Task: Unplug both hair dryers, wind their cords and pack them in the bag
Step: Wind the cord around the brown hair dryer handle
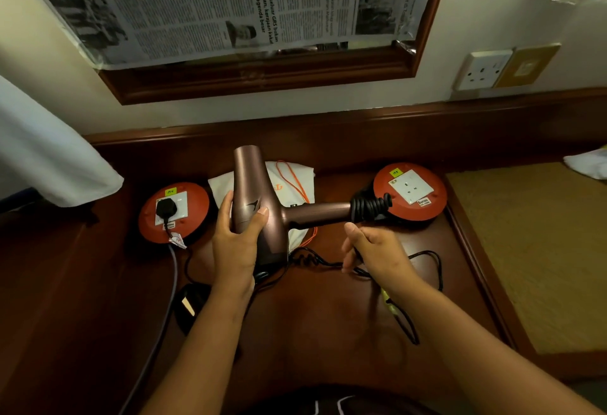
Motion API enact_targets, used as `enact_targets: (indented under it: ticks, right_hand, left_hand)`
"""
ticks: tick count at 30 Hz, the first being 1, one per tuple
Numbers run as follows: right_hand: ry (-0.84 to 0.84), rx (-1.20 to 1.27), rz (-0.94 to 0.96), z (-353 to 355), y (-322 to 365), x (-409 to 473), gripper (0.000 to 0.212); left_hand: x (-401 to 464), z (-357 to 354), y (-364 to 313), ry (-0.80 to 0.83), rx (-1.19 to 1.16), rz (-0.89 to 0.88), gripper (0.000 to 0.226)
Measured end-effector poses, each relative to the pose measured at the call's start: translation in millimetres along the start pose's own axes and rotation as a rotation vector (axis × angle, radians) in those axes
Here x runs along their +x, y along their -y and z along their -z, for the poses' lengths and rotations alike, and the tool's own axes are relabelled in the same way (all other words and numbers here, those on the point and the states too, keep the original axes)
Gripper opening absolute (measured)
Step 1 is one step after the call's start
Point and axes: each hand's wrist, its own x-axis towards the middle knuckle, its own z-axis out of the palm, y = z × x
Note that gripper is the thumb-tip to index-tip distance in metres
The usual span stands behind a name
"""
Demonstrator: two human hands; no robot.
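Note:
My left hand [235,234] grips the barrel of a bronze hair dryer [259,198], held above the wooden desk with its handle pointing right. Several turns of black cord [369,206] are wound around the handle's end. My right hand [371,250] holds the loose black cord [427,270], which trails in loops across the desk. A white drawstring bag [295,181] with an orange string lies behind the dryer. A black plug [166,208] sits in the left red socket reel [193,207]. A dark object [190,306], perhaps the second dryer, lies at the lower left.
A second red socket reel [427,207] stands at the right, its socket empty. A grey cable [170,290] runs down from the left reel. White cloth [49,158] hangs at the left. A wall socket [483,69] and a newspaper-covered mirror [230,4] are on the wall.

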Motion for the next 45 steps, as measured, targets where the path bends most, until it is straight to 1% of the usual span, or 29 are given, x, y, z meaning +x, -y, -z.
enact_targets:
  ticks: [1, 4, 5, 7, 9, 12, 15, 17, 20, 23, 25, 26, 29, 31, 33, 35, 36, 38, 40, 41, 45]
  right_hand:
    - [0.019, -0.006, 0.008, -0.3, -2.9, 1.3, 0.041]
    - [0.13, 0.046, 0.032, 2.8, -13.3, 6.8, 0.025]
    - [0.156, 0.067, 0.039, 3.6, -17.5, 9.5, 0.023]
    - [0.165, 0.074, 0.024, 7.0, -25.8, 15.3, 0.02]
    - [0.164, 0.081, -0.012, 10.3, -32.3, 20.8, 0.027]
    - [0.158, 0.115, -0.057, 17.6, -35.5, 27.5, 0.047]
    - [0.127, 0.107, -0.06, 25.9, -35.3, 35.8, 0.053]
    - [0.102, 0.053, -0.043, 30.1, -32.7, 41.2, 0.053]
    - [0.14, 0.032, 0.034, 37.4, -26.0, 46.4, 0.041]
    - [0.186, 0.032, 0.062, 48.4, -18.4, 56.3, 0.024]
    - [0.187, -0.012, 0.05, 53.7, -14.7, 63.2, 0.015]
    - [0.169, -0.051, 0.05, 55.5, -12.5, 66.4, 0.014]
    - [0.109, -0.217, 0.074, 55.9, -1.9, 71.6, 0.019]
    - [0.099, -0.282, 0.09, 58.5, 3.0, 74.9, 0.021]
    - [0.122, -0.357, 0.152, 65.6, 9.5, 75.8, 0.023]
    - [0.19, -0.461, 0.212, 73.2, 16.0, 80.8, 0.013]
    - [0.206, -0.494, 0.216, 75.9, 21.1, 83.9, 0.012]
    - [0.186, -0.484, 0.201, 78.0, 37.0, 85.6, 0.008]
    - [0.169, -0.488, 0.229, 77.8, 55.1, 84.7, 0.01]
    - [0.172, -0.51, 0.253, 78.4, 62.7, 83.3, 0.01]
    - [0.152, -0.623, 0.302, 83.2, 84.8, 76.0, 0.006]
  left_hand:
    - [-0.3, -1.3, -0.8, -0.002, -0.014, 0.014, 0.07]
    - [0.9, -2.6, -3.4, -0.031, -0.076, 0.071, 0.069]
    - [1.9, -2.4, -4.8, -0.035, -0.097, 0.088, 0.068]
    - [3.2, -1.5, -6.3, -0.015, -0.106, 0.107, 0.07]
    - [3.8, 0.3, -7.0, 0.028, -0.108, 0.138, 0.072]
    - [6.1, 3.2, -7.1, 0.095, -0.115, 0.221, 0.072]
    - [7.4, 4.9, -9.9, 0.146, -0.111, 0.27, 0.07]
    - [7.8, 5.2, -12.5, 0.181, -0.118, 0.284, 0.069]
    - [9.5, 6.4, -16.7, 0.211, -0.108, 0.281, 0.069]
    - [11.3, 10.1, -18.5, 0.233, -0.115, 0.269, 0.058]
    - [11.4, 11.7, -18.5, 0.237, -0.108, 0.272, 0.055]
    - [11.4, 12.4, -18.8, 0.241, -0.103, 0.272, 0.054]
    - [13.0, 15.5, -23.1, 0.261, -0.088, 0.257, 0.052]
    - [14.1, 19.3, -27.0, 0.29, -0.079, 0.259, 0.058]
    - [14.5, 22.8, -30.5, 0.318, -0.087, 0.261, 0.068]
    - [15.0, 25.3, -31.6, 0.341, -0.092, 0.256, 0.072]
    - [14.9, 25.9, -31.7, 0.348, -0.094, 0.255, 0.072]
    - [13.8, 25.8, -31.9, 0.351, -0.094, 0.251, 0.072]
    - [11.6, 23.1, -32.7, 0.342, -0.082, 0.24, 0.068]
    - [10.8, 22.1, -32.8, 0.342, -0.074, 0.232, 0.065]
    - [9.7, 19.3, -33.0, 0.306, -0.034, 0.169, 0.07]
